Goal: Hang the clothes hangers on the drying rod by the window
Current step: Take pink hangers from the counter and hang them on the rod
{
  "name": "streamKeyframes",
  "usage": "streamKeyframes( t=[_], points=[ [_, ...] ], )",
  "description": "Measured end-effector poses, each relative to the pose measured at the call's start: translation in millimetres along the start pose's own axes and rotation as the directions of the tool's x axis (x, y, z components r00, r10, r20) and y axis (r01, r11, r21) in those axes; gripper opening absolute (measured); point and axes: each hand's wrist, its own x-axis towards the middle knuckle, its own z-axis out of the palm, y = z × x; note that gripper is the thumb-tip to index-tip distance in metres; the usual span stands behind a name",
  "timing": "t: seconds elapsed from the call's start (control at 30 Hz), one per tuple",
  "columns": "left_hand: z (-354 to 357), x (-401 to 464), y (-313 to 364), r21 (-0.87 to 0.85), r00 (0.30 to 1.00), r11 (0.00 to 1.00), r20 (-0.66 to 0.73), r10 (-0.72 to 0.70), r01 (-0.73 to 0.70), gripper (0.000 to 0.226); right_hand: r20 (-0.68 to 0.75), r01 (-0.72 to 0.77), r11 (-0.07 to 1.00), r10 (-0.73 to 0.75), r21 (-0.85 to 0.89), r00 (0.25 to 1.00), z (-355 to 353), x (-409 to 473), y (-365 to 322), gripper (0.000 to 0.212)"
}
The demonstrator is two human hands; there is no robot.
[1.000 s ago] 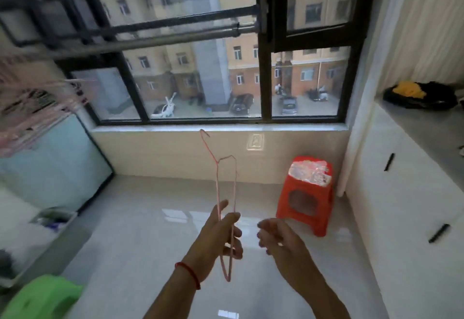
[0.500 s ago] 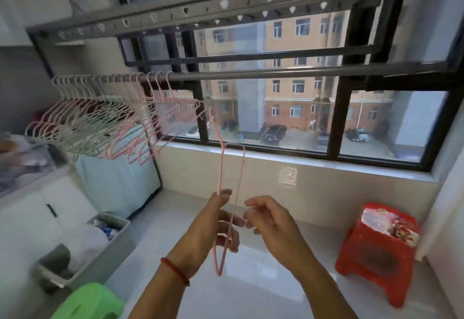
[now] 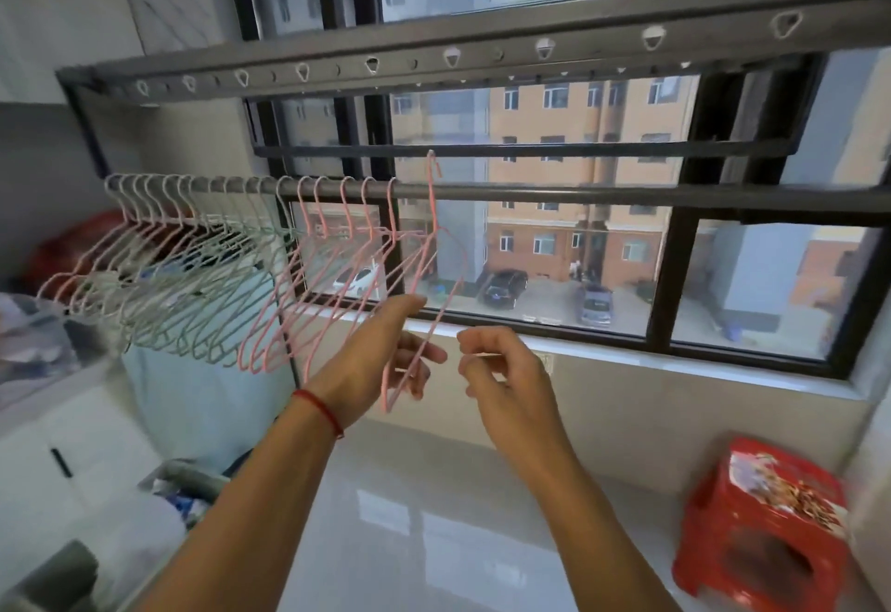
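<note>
Left hand (image 3: 381, 361): fingers pinch the pink hanger (image 3: 434, 274).
Right hand (image 3: 501, 370): fingers loosely curled, empty.
Risk: hook above the fingers misses the rod (image 3: 578, 194), or snags the hung hangers (image 3: 193, 274).

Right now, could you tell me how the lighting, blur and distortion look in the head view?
Head view: daylight through the window backlights the scene, with glare on the floor tiles; the wide lens bows the drying rod; the red stool and the left edge are motion-smeared; the left hand, its pink hanger and the right hand read fairly sharp.
</note>
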Motion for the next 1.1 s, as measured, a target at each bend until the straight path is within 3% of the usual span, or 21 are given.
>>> streamKeyframes(
  t=[0.13, 0.4, 0.63, 0.73, 0.77, 0.83, 0.9, 0.93, 0.97, 1.0, 1.1],
  points=[
    [-8.8, 26.5, 7.9, 0.011, 0.999, 0.999, 0.005, 0.033, -0.033, 0.047, -0.018, 0.046, 0.999, -0.046, 0.005, 0.999, 12.5, 4.8, 4.1, 0.019],
    [-16.9, 50.3, -7.0, 0.047, 1.0, 0.999, 0.013, -0.024, 0.023, 0.046, 0.014, -0.006, 0.999, 0.007, -0.053, 1.0, 7.6, 2.2, 35.1, 0.027],
    [-14.4, 45.7, -11.8, 0.15, 0.998, 0.987, -0.009, -0.059, 0.06, 0.044, -0.019, -0.047, 0.998, 0.046, -0.042, 0.999, -6.5, 0.8, 53.1, 0.028],
    [-15.9, 31.5, 0.3, 0.218, 0.995, 0.971, -0.037, -0.094, 0.1, 0.053, -0.027, -0.044, 0.999, 0.043, -0.032, 0.999, -10.9, -3.7, 53.9, 0.028],
    [-17.3, 23.4, 4.9, 0.325, 0.994, 0.941, -0.082, -0.068, 0.091, 0.059, -0.028, -0.052, 0.998, 0.051, -0.03, 0.998, -12.7, -6.4, 54.8, 0.027],
    [-16.5, 3.9, 11.1, 0.641, 0.976, 0.767, -0.18, 0.124, 0.021, 0.069, -0.038, -0.068, 0.997, 0.067, -0.033, 0.997, -19.2, -14.3, 58.8, 0.027],
    [-2.8, -25.6, 13.1, 0.818, 0.874, 0.568, -0.207, 0.44, -0.093, 0.058, -0.067, -0.081, 0.996, 0.078, -0.041, 0.995, -28.6, -24.0, 64.0, 0.028],
    [8.5, -39.8, 12.4, 0.838, 0.798, 0.525, -0.209, 0.565, -0.152, 0.047, -0.088, -0.096, 0.994, 0.092, -0.047, 0.992, -33.6, -28.6, 66.4, 0.029],
    [22.0, -49.8, 9.7, 0.818, 0.74, 0.532, -0.217, 0.637, -0.217, 0.037, -0.113, -0.113, 0.992, 0.107, -0.055, 0.988, -39.2, -33.5, 68.1, 0.029],
    [39.7, -57.0, 5.9, 0.766, 0.728, 0.576, -0.219, 0.65, -0.284, 0.03, -0.143, -0.131, 0.99, 0.121, -0.059, 0.982, -45.9, -37.5, 69.7, 0.03],
    [92.6, -55.3, -26.3, 0.578, 0.823, 0.719, -0.135, 0.552, -0.387, 0.02, -0.21, -0.17, 0.983, 0.153, -0.065, 0.966, -70.1, -47.1, 73.8, 0.03]
  ],
)
